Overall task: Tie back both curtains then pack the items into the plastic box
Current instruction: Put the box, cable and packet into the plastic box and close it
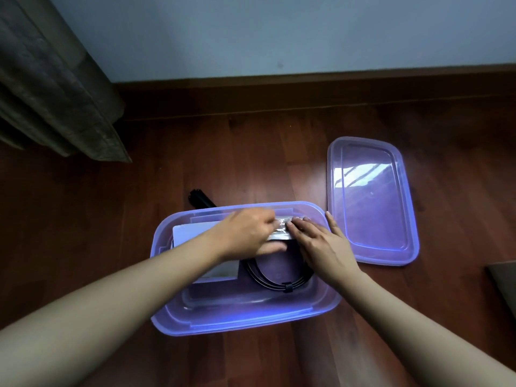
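Your left hand (pixel 251 233) curls round the silver packet (pixel 282 229). Your right hand (pixel 315 244) is flat, its straight fingertips pressing the packet's right end. The long axis runs left–right, low inside the plastic box (pixel 243 322) at its far side, just beyond the black cable (pixel 268 277) — set it straight down.

box (pixel 243 322) purple | lid (pixel 371 202) purple | cable (pixel 276 283) blk | floor (pixel 279 152) red-brown

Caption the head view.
Left hand holds, right hand steadies a silvery foil packet in the open purple plastic box containing a coiled black cable.
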{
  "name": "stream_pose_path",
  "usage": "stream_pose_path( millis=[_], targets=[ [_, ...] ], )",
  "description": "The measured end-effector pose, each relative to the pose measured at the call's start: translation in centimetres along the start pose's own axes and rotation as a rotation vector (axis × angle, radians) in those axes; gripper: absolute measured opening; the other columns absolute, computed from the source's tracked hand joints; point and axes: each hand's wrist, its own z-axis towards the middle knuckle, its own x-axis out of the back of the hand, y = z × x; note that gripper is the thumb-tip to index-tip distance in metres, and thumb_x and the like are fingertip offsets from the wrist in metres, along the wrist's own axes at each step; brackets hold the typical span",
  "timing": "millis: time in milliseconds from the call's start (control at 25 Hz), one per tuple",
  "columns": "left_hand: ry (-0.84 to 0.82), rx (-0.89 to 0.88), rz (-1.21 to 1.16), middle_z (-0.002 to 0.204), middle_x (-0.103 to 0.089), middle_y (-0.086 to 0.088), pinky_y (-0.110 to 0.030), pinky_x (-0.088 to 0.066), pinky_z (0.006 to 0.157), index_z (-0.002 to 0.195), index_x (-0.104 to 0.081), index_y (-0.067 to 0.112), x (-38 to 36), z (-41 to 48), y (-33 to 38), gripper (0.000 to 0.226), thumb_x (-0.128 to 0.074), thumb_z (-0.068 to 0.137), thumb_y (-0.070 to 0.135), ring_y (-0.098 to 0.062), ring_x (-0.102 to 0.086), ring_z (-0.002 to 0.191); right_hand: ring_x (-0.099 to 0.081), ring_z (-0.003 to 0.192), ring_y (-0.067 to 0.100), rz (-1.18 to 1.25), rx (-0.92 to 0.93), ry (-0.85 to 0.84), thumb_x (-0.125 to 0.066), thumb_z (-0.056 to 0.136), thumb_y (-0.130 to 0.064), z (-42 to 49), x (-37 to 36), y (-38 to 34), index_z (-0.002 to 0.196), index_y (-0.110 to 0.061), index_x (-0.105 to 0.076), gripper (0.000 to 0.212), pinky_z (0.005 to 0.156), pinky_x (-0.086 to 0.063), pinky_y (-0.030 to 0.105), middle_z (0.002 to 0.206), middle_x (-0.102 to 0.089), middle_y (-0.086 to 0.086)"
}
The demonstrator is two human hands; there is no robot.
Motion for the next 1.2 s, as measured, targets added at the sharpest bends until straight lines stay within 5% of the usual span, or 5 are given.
stream_pose_path(
  millis=[120,280,720,1000,1200],
  targets=[
    [0.183,0.399,-0.162,0.081,-0.066,-0.012,-0.032,-0.054,0.065,0.087,-0.074,0.01,3.4,1.1,-4.3,0.031,-0.051,0.089,0.03,-0.028,-0.065,0.072,-0.068,0.101,0.02,-0.024,0.026,0.018,-0.042,0.077,-0.016,0.1,0.0,0.2,0.115,-0.018,-0.067,0.045,0.105,-0.024,0.042,0.114,-0.068,0.0],
    [-0.245,0.664,-0.076,0.114,-0.068,-0.011,-0.037,-0.048,0.095,0.111,-0.069,0.014,3.8,-1.6,-12.6,0.027,-0.063,0.085,0.009,-0.027,-0.062,0.106,-0.066,0.106,0.025,-0.047,0.053,0.024,-0.037,0.074,-0.012,0.1,0.0,0.0,0.115,-0.014,-0.067,0.05,0.104,-0.025,0.039,0.115,-0.068,0.003],
    [-0.394,0.585,-0.017,0.111,-0.064,-0.014,-0.036,-0.047,0.091,0.117,-0.065,0.009,1.5,-4.5,-13.1,0.03,-0.061,0.087,0.008,-0.031,-0.059,0.104,-0.062,0.113,0.023,-0.009,0.057,-0.005,-0.039,0.076,-0.017,0.0,-0.3,0.1,0.123,-0.014,-0.061,0.052,0.105,-0.025,0.037,0.125,-0.064,0.006],
    [0.342,0.352,-0.206,0.086,-0.064,-0.011,-0.013,-0.041,0.072,0.105,-0.069,0.002,3.7,-2.1,-7.9,0.025,-0.066,0.083,0.013,-0.017,-0.058,0.077,-0.018,0.14,0.004,0.686,-0.346,0.111,-0.027,0.094,-0.032,0.0,1.1,0.3,0.148,-0.012,-0.017,0.059,0.113,-0.011,0.019,0.151,-0.018,-0.01],
    [-0.022,-0.133,-0.244,0.077,-0.06,-0.006,-0.028,-0.048,0.055,0.088,-0.068,0.006,3.1,-1.3,-0.2,0.024,-0.049,0.086,0.021,-0.022,-0.057,0.064,-0.031,0.139,0.012,1.046,-0.709,0.132,-0.027,0.1,-0.021,0.0,0.6,1.0,0.145,-0.007,-0.031,0.047,0.111,-0.02,0.019,0.15,-0.035,0.002]
  ],
)
